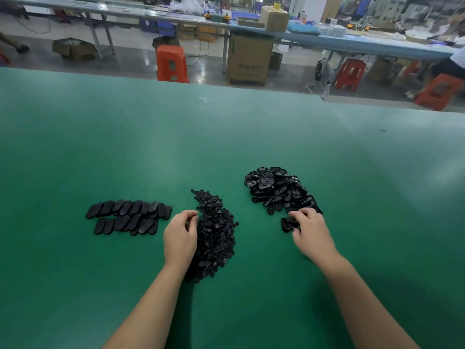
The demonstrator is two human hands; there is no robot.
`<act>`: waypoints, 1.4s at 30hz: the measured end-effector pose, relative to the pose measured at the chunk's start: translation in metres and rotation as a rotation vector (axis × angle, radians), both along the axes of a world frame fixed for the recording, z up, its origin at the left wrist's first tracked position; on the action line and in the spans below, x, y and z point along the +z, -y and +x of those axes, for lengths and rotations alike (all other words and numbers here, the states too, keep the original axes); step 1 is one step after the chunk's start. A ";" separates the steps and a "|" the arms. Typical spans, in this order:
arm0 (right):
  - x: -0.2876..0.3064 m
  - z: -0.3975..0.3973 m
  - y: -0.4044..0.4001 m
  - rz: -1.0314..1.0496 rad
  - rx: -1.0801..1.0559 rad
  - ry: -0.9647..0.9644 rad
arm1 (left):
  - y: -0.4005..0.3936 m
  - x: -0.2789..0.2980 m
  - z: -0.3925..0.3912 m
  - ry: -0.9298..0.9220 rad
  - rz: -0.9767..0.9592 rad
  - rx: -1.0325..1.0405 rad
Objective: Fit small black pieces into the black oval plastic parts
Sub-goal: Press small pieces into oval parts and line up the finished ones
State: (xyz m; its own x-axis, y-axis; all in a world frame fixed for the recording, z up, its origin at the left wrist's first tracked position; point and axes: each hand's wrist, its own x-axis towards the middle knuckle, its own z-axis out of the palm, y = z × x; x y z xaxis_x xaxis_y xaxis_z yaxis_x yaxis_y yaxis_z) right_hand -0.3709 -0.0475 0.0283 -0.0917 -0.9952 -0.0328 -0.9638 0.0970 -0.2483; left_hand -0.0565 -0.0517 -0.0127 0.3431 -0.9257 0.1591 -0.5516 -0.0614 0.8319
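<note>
On green surface (125,147): pick step. Left hand (180,238) pinches at small-piece pile (216,233), catch unclear; right hand (310,234) grips oval part (288,224) by oval heap (276,190). Next: align, press in.

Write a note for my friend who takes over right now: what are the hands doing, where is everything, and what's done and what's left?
Left hand: at the left edge of the small-pieces pile, fingers curled; whether it pinches a piece can't be seen.
Right hand: grips an oval part at the near edge of the ovals pile.
Done: two neat rows of ovals lie on the left of the green table, apparently finished.
Left: both piles are still large, so most of the fitting remains.
</note>
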 end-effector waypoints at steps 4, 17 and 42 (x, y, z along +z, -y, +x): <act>0.001 -0.008 0.008 0.118 0.066 -0.117 | 0.001 -0.002 0.000 0.029 0.017 -0.020; 0.003 0.002 0.015 0.160 -0.016 0.126 | 0.002 -0.004 0.000 0.053 0.026 -0.027; 0.012 0.059 -0.002 0.069 -0.158 1.146 | -0.001 -0.001 -0.001 -0.033 0.028 -0.031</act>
